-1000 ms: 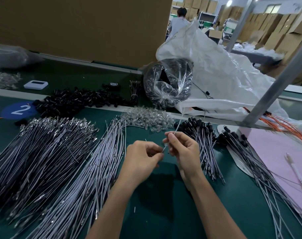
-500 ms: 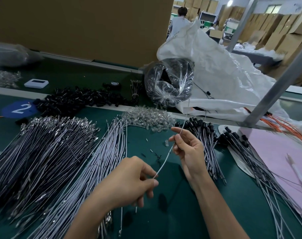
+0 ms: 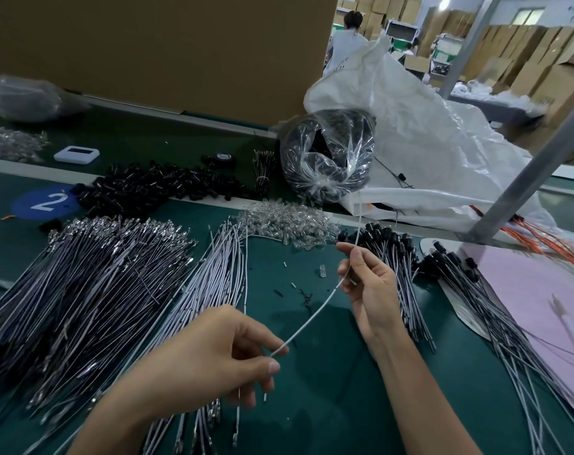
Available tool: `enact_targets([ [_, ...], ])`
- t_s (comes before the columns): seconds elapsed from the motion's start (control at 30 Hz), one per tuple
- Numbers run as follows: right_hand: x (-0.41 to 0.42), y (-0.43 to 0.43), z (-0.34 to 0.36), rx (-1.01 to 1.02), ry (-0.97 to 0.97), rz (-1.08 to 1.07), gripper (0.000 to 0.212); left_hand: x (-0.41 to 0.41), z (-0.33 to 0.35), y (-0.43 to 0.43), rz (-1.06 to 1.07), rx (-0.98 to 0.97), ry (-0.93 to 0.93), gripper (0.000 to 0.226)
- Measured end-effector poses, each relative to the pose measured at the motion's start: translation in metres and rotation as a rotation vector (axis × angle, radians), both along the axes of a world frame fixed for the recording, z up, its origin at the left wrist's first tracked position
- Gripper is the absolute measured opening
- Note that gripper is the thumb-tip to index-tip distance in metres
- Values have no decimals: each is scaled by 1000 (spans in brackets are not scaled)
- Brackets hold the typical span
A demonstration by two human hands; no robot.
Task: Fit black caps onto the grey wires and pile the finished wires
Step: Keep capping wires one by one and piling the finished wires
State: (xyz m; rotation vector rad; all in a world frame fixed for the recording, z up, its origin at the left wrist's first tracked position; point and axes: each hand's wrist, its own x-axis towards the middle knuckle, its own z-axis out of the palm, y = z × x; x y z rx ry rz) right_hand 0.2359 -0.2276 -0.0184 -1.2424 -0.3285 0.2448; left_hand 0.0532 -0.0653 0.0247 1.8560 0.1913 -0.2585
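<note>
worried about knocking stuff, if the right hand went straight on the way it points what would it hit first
Probably the black-capped ends of the finished wires just beyond the right hand; its height above them is unclear.

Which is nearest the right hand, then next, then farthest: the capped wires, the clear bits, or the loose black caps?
1. Capped wires, just beside the right hand.
2. Clear bits, back left.
3. Loose black caps, far left.

A wire (image 3: 312, 315) is held between the left hand (image 3: 200, 362) and the right hand (image 3: 367, 287). Uncapped wires (image 3: 82, 290) are spread left of the left hand. Capped wires (image 3: 390, 238) are piled just right of the right hand. Caps (image 3: 154, 188) are heaped well behind the left hand.
</note>
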Motion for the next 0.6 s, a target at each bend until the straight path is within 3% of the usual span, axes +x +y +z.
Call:
enact_targets([
  [0.17,2,-1,1,49,40,-73,21,-3,1,-1,171,-68,-97,22],
  [0.37,4,-3,4,223,128,-130,24,6,5,-2,515,-58,-430,21],
  [0.53,5,-4,3,262,155,-127,23,5,10,-5,497,-112,-520,17],
  [0.6,8,-4,2,261,173,-111,23,0,13,-5,337,-174,-463,9],
])
